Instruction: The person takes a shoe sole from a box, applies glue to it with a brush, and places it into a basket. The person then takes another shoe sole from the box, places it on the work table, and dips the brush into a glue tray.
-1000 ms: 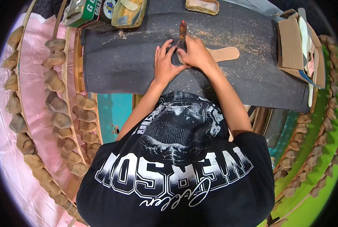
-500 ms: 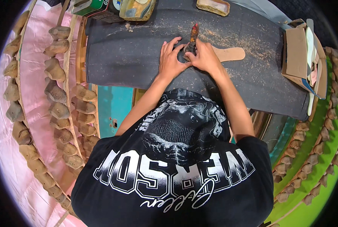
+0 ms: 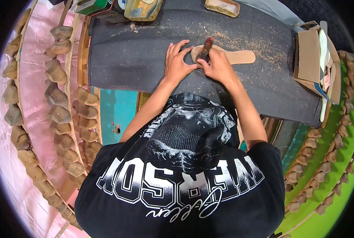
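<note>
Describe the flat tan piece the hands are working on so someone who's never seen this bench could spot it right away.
Start at the dark grey mat covering the bench, dusted with shavings. Near its middle lies a flat tan insole-shaped piece, its one end under the left hand and the right hand, which holds a tool with a reddish tip. It is the only flat, sole-shaped cutout lying bare on the mat.

Wooden shoe lasts (image 3: 56, 73) on racks; open cardboard box (image 3: 315, 59), perhaps insoles inside.

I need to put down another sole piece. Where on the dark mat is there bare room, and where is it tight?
The widest bare stretch of the dark mat lies left of the left hand. A dusty patch lies between the tan sole and the cardboard box. It is crowded around both hands, the right hand with its knife, and by the tins.
</note>
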`<state>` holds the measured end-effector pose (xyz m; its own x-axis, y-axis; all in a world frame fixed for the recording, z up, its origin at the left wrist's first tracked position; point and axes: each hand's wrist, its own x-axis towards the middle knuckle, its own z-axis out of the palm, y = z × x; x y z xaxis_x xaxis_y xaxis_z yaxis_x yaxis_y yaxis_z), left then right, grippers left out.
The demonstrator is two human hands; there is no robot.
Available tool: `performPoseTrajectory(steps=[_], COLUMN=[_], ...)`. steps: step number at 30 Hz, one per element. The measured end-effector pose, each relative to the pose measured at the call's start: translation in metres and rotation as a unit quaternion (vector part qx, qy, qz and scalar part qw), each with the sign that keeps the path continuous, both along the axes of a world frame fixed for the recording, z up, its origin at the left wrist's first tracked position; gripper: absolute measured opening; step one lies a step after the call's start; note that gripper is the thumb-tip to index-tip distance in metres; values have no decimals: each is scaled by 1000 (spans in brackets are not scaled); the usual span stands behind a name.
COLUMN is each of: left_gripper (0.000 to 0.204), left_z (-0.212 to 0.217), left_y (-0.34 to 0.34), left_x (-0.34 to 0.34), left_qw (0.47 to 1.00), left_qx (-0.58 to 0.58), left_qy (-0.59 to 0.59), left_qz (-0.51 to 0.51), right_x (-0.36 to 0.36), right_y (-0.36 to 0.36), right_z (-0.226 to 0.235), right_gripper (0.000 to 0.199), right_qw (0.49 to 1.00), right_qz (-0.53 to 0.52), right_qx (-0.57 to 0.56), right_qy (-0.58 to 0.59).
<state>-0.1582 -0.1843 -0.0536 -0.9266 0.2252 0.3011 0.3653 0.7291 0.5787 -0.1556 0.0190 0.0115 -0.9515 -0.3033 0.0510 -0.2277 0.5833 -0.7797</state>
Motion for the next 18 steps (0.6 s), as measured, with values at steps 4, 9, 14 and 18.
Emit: performPoseTrajectory(steps=[4, 9, 14, 18], left_gripper=[76, 77, 81, 73], left_z=[12, 15, 13, 14], left_y=[4, 5, 3, 4], left_x=[2, 3, 3, 4], left_qw=[1000, 1000, 1000, 997], left_qx=[14, 0, -3, -51], left_qy=[-7, -16, 1, 49], left_qz=[-6, -1, -13, -42], right_x=[-8, 1, 41, 48], right_y=[29, 47, 38, 85], right_z=[-19, -19, -25, -37], right_gripper=[32, 29, 28, 30], right_qw=[991, 954, 971, 946], right_qz=[-131, -287, -191, -302], right_qx=[-23, 13, 40, 30], right_qy=[29, 91, 137, 116])
